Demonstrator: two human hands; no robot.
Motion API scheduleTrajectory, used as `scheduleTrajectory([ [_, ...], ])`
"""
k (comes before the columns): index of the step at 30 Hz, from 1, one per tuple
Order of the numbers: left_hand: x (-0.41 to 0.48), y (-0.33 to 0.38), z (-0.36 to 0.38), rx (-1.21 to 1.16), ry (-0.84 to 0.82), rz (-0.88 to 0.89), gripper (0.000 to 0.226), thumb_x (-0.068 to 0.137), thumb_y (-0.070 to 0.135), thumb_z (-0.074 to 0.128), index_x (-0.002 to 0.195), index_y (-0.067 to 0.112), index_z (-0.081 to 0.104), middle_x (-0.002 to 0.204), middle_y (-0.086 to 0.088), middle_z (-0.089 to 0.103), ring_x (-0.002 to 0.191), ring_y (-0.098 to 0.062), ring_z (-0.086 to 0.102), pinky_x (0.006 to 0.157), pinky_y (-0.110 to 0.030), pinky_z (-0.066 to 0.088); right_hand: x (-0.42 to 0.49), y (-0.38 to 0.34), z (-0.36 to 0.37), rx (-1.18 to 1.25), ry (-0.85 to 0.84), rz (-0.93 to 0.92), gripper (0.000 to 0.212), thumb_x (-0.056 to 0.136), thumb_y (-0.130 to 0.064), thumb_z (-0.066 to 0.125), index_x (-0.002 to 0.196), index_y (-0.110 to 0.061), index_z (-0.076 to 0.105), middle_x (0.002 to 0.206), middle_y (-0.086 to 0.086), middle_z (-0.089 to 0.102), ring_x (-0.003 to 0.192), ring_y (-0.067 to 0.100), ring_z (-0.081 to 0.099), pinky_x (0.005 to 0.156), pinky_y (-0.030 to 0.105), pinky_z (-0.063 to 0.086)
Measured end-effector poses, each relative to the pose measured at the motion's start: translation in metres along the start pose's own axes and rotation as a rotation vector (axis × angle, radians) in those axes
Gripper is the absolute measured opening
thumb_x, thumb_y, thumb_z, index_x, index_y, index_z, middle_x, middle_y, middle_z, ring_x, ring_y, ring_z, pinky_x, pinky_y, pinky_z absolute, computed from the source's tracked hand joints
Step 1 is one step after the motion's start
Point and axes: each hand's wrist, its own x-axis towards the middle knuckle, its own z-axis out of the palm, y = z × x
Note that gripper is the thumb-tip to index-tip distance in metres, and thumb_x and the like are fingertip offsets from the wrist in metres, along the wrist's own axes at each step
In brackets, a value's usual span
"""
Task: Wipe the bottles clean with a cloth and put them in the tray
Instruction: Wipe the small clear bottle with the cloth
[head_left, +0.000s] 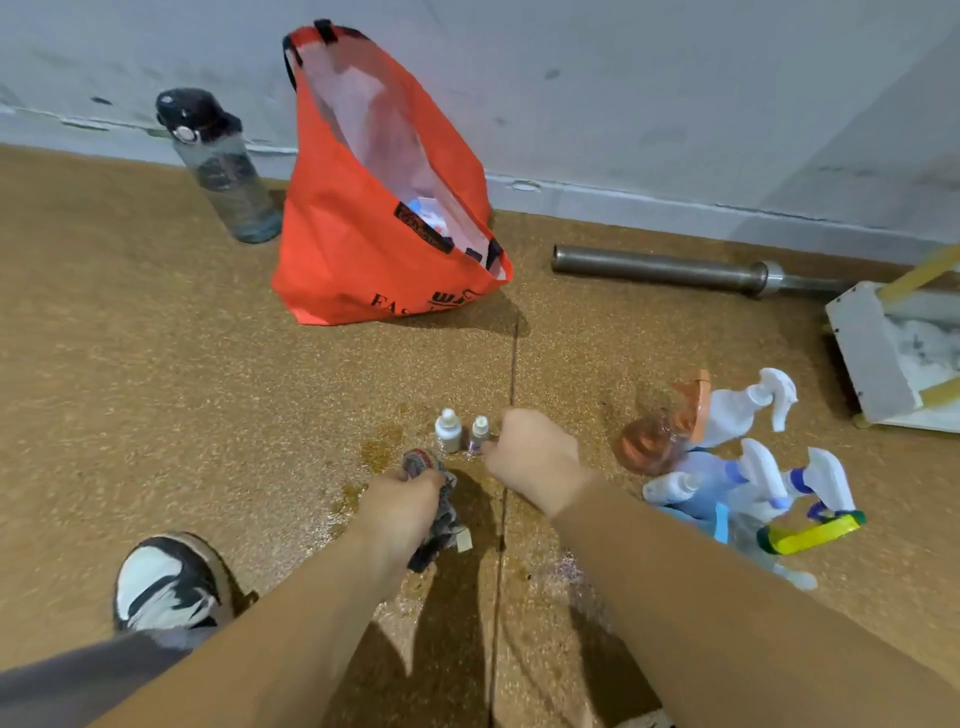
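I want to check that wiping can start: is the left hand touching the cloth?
Touching. The head view shows the left hand with its fingers curled round the cloth, which sticks out above and below the hand.

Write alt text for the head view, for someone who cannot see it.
The left hand grips a grey cloth above a brown floor while the right hand reaches for two small upright dropper bottles. Spray bottles lie piled at right; an orange bag stands behind.
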Motion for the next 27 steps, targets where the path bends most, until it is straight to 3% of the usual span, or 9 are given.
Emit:
scheduleTrajectory([
  [4,0.020,-0.004,-0.023,-0.046,-0.005,0.004,0.019,0.101,0.025,0.058,0.099,0.006,0.059,0.086,-0.019,0.070,0.066,-0.030,0.065,0.052,-0.030,0.047,0.030,-0.012,0.016,0.121,0.022,-0.014,0.036,0.094,-0.021,0.064,0.130,-0.026,0.060,0.098,-0.003,0.070,0.082,0.019,0.071,0.071,0.040,0.064],
  [7,0.029,-0.002,-0.030,-0.081,-0.007,-0.015,0.014,0.101,0.023,0.057,0.094,0.011,0.057,0.084,-0.022,0.068,0.065,-0.029,0.061,0.051,-0.030,0.043,0.046,-0.012,0.023,0.157,0.013,-0.013,0.044,0.094,-0.019,0.064,0.136,-0.031,0.057,0.108,0.000,0.070,0.086,0.023,0.072,0.076,0.046,0.064],
  [11,0.036,0.000,-0.026,-0.087,0.002,-0.005,0.011,0.099,0.022,0.058,0.094,0.013,0.058,0.080,-0.018,0.066,0.071,-0.027,0.061,0.063,-0.035,0.046,0.063,-0.005,0.039,0.303,-0.029,0.058,0.036,0.092,-0.011,0.068,0.125,-0.026,0.062,0.097,-0.003,0.065,0.084,0.021,0.070,0.074,0.042,0.064],
  [17,0.031,0.002,-0.023,-0.093,-0.019,0.018,0.015,0.102,0.023,0.056,0.095,0.010,0.060,0.080,-0.013,0.065,0.070,-0.026,0.061,0.063,-0.032,0.046,0.064,0.000,0.036,0.366,0.073,0.041,0.009,0.099,-0.022,0.061,0.105,-0.016,0.059,0.089,0.003,0.065,0.078,0.022,0.067,0.069,0.040,0.061],
  [20,0.025,0.005,-0.024,-0.113,-0.026,0.049,0.014,0.103,0.022,0.055,0.098,0.010,0.059,0.084,-0.015,0.064,0.073,-0.026,0.061,0.062,-0.032,0.045,0.051,0.007,0.016,0.556,0.064,0.038,0.008,0.092,-0.020,0.068,0.093,-0.016,0.061,0.082,0.004,0.067,0.066,0.018,0.062,0.054,0.030,0.050],
  [23,0.009,0.014,-0.020,-0.129,-0.017,0.108,0.018,0.103,0.026,0.051,0.105,0.010,0.059,0.093,-0.021,0.075,0.083,-0.027,0.070,0.072,-0.033,0.050,0.023,0.017,-0.015,0.751,0.004,0.049,0.016,0.085,-0.017,0.078,0.093,-0.008,0.067,0.071,0.002,0.059,0.053,0.012,0.050,0.042,0.020,0.038],
  [25,-0.007,0.020,-0.016,-0.142,0.011,0.151,0.021,0.105,0.028,0.047,0.116,0.014,0.056,0.100,-0.017,0.075,0.090,-0.028,0.072,0.068,-0.033,0.050,0.001,0.022,-0.042,0.888,-0.013,0.050,0.028,0.080,-0.014,0.082,0.096,0.003,0.069,0.070,0.007,0.056,0.056,0.017,0.048,0.046,0.024,0.038],
  [27,-0.026,0.026,-0.014,-0.167,0.012,0.203,0.022,0.107,0.028,0.043,0.123,0.016,0.054,0.103,-0.011,0.072,0.090,-0.025,0.069,0.063,-0.030,0.047,-0.022,0.024,-0.073,0.954,-0.034,0.018,0.024,0.082,-0.015,0.084,0.095,0.001,0.072,0.070,0.011,0.061,0.059,0.018,0.050,0.049,0.029,0.042],
])
